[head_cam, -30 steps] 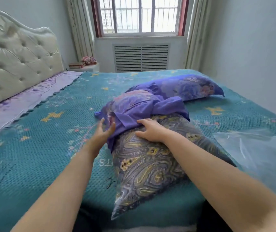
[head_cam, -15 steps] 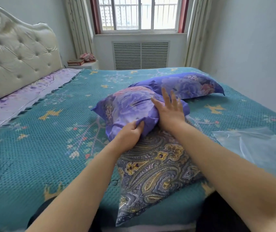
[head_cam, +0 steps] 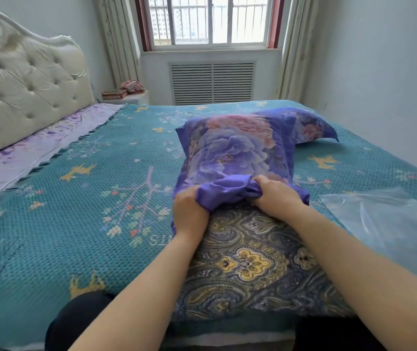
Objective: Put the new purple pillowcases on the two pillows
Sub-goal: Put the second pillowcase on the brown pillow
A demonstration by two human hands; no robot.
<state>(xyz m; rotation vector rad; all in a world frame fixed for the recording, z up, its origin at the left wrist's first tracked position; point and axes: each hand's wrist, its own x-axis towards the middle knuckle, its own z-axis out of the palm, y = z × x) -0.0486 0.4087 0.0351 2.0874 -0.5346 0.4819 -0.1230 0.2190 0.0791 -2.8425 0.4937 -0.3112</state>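
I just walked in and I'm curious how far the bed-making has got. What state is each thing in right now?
Purple pillowcase: pulled partway over the near pillow, open edge bunched.
Paisley pillow: near half bare.
Left hand: grips the bunched edge.
Right hand: grips the bunched edge.
Far pillow: covered in purple, lying on the bedspread.
Clear plastic bag: lying flat.
Curtains: drawn open.

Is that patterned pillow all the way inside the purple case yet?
Only partly. The purple case covers the pillow's far end; the near half shows bare, and both hands grip the bunched opening.
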